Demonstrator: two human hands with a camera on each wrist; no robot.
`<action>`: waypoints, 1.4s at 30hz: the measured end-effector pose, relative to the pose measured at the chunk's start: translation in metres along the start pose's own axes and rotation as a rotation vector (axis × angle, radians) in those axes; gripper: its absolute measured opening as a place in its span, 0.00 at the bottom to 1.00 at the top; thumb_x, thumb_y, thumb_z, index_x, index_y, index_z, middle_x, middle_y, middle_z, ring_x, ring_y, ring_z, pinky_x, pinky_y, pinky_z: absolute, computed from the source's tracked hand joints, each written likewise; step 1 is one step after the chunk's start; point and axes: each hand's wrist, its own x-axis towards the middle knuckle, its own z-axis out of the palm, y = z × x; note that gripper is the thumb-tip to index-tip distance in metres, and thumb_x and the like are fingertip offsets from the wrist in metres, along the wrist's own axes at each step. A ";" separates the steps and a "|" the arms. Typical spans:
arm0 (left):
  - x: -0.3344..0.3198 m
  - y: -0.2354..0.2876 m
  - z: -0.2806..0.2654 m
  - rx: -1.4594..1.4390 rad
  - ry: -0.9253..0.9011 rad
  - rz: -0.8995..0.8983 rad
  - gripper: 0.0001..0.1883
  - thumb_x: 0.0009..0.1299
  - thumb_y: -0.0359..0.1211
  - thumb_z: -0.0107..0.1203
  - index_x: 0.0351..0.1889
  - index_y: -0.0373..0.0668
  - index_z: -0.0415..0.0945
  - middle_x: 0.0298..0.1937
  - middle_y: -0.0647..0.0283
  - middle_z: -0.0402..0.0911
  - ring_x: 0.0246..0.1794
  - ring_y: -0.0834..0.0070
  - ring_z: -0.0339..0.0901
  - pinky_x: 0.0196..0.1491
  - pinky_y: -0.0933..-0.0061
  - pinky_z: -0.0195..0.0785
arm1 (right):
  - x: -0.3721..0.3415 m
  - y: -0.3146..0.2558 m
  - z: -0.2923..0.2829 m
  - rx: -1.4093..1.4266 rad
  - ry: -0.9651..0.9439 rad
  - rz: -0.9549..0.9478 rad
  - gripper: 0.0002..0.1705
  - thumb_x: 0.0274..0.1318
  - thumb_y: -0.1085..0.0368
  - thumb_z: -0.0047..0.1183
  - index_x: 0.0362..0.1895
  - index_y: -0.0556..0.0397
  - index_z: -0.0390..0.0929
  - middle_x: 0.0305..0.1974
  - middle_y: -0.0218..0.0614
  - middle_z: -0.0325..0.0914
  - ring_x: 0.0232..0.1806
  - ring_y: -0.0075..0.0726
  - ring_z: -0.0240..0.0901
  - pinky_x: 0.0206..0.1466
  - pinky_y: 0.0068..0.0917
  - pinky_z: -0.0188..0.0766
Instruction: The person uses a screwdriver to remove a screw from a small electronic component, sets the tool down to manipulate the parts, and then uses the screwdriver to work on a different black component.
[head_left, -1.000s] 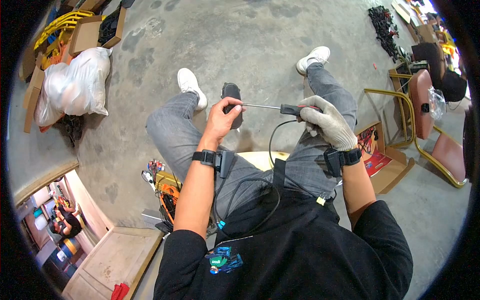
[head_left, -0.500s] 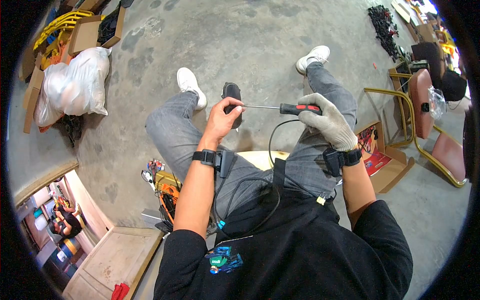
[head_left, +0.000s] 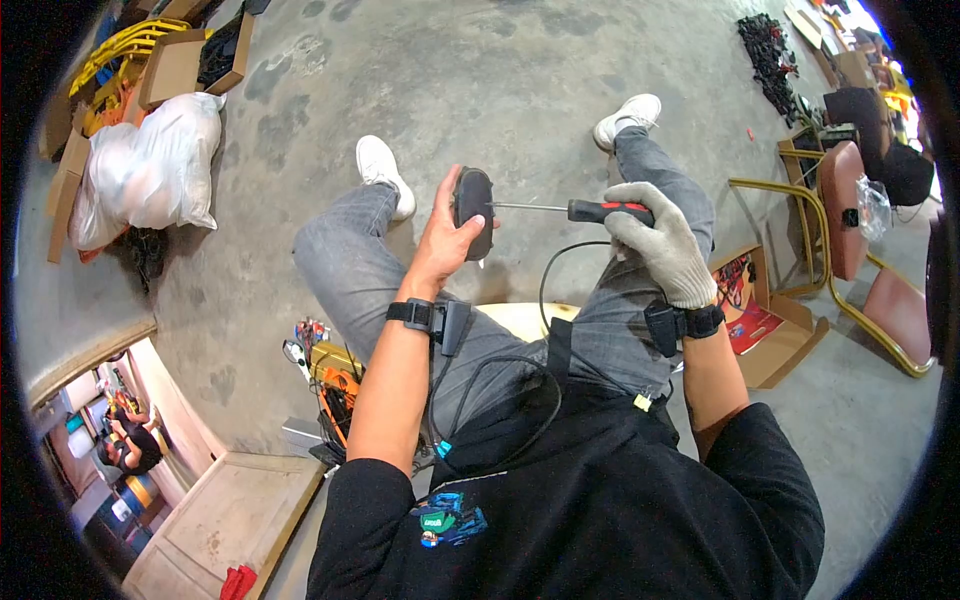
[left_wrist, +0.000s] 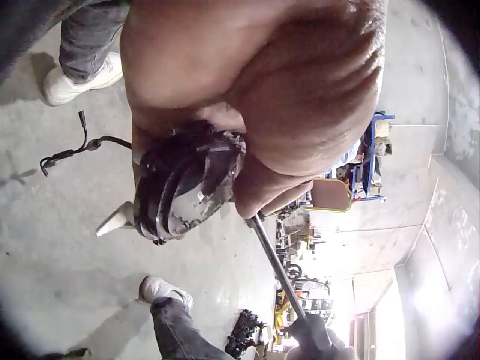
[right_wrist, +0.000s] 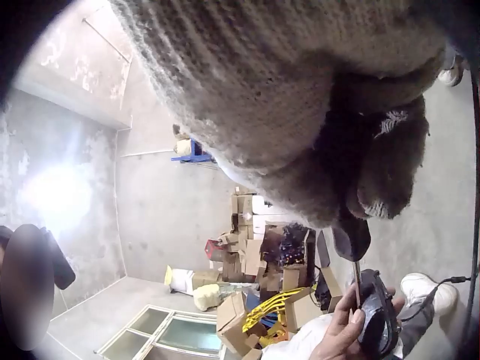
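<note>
My bare left hand (head_left: pixel 438 245) grips an oval black housing (head_left: pixel 474 195), thumb over its face and fingers behind it. A thin black lead (left_wrist: pixel 112 140) with small plugs trails from the housing in the left wrist view. My right hand (head_left: pixel 660 240), in a knitted pale glove, holds a screwdriver (head_left: pixel 588 210) by its black and red handle. The metal shaft points left, its tip right at the housing's face near my left thumb. In the right wrist view, gloved fingers hide most of the handle.
A white plastic bag (head_left: pixel 150 170) and cardboard boxes lie at the left. Right of my leg is an open carton (head_left: pixel 785 345), with a brown chair (head_left: pixel 845 210) beyond. A dark cable (head_left: pixel 545 270) loops over my lap. Tools sit by my left thigh.
The housing has turned and come up, showing its broad face. My left fingers have spread along it from pinching near the screwdriver tip. The screwdriver and right hand have shifted slightly right.
</note>
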 end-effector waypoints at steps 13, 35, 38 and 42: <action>0.010 -0.002 -0.021 -0.668 -0.244 -0.196 0.24 0.77 0.34 0.41 0.69 0.34 0.65 0.60 0.41 0.79 0.56 0.47 0.82 0.57 0.54 0.79 | -0.004 -0.009 -0.004 0.149 0.025 -0.003 0.19 0.59 0.63 0.61 0.53 0.56 0.79 0.34 0.28 0.76 0.31 0.20 0.71 0.36 0.21 0.69; 0.003 0.011 -0.015 -0.815 -0.415 -0.145 0.25 0.80 0.32 0.36 0.74 0.42 0.62 0.70 0.34 0.68 0.68 0.34 0.68 0.69 0.39 0.66 | -0.013 -0.028 -0.006 0.207 0.030 0.031 0.21 0.57 0.63 0.60 0.53 0.58 0.79 0.33 0.31 0.76 0.30 0.22 0.71 0.34 0.20 0.69; 0.004 0.008 -0.016 -0.782 -0.395 -0.153 0.25 0.80 0.30 0.41 0.75 0.46 0.62 0.69 0.36 0.70 0.67 0.38 0.71 0.69 0.45 0.68 | -0.014 -0.030 -0.006 0.171 0.027 0.023 0.21 0.57 0.63 0.60 0.53 0.58 0.79 0.33 0.30 0.76 0.30 0.22 0.71 0.35 0.21 0.68; 0.002 0.009 -0.016 -0.648 -0.373 -0.130 0.25 0.80 0.31 0.46 0.74 0.42 0.62 0.67 0.39 0.73 0.66 0.46 0.74 0.68 0.54 0.70 | -0.015 -0.030 -0.006 0.096 0.039 0.010 0.20 0.57 0.63 0.60 0.53 0.57 0.79 0.34 0.29 0.76 0.30 0.21 0.70 0.36 0.21 0.68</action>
